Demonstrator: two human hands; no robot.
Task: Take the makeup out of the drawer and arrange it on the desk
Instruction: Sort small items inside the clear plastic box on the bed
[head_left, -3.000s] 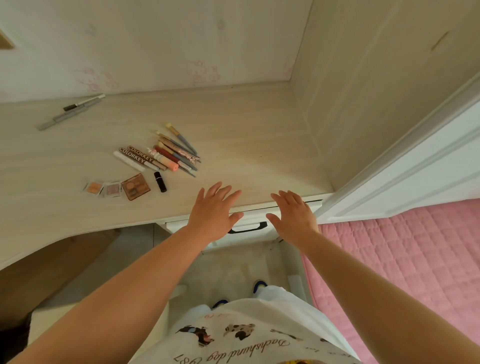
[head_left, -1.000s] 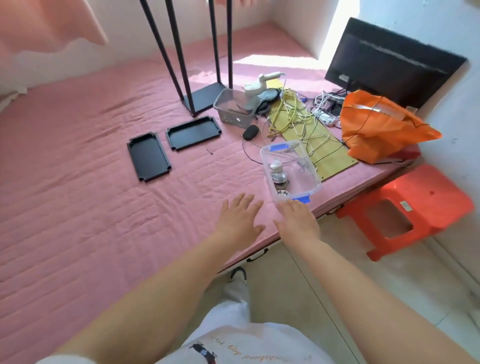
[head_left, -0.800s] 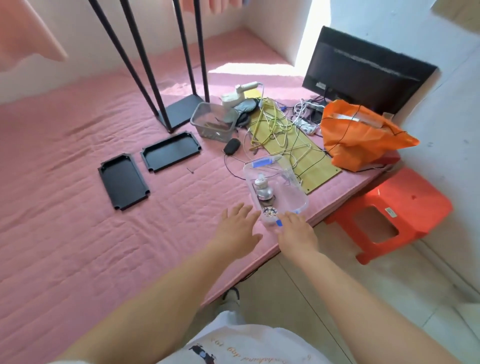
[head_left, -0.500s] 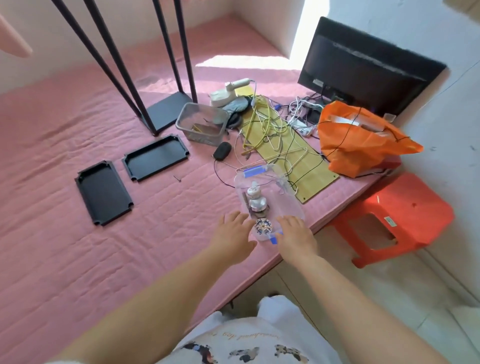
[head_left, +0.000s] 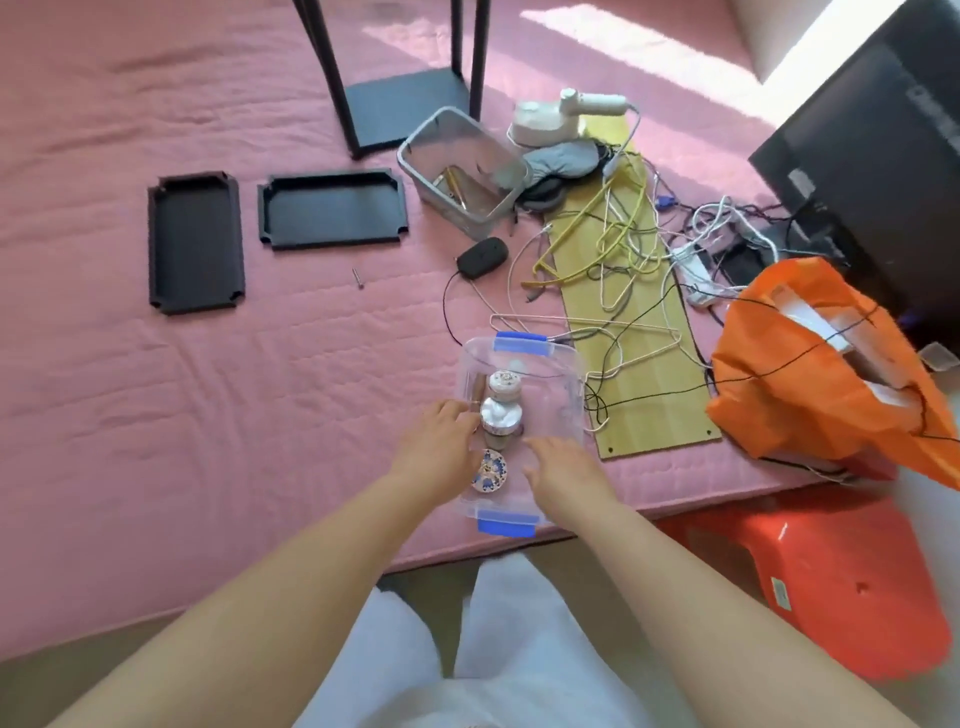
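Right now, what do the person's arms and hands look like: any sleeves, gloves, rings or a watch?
Both forearms are bare up to the frame edge, with no sleeves showing. The left hand and right hand are ungloved, with no ring, watch or bracelet visible. Pale white clothing shows at the lap.

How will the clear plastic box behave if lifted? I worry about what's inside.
The clear plastic box looks thin-walled, so probably light and slightly flexible. The small jars stand loose inside, so they would likely slide or tip if it tilts. With the left hand and right hand at opposite sides, a level lift seems feasible.
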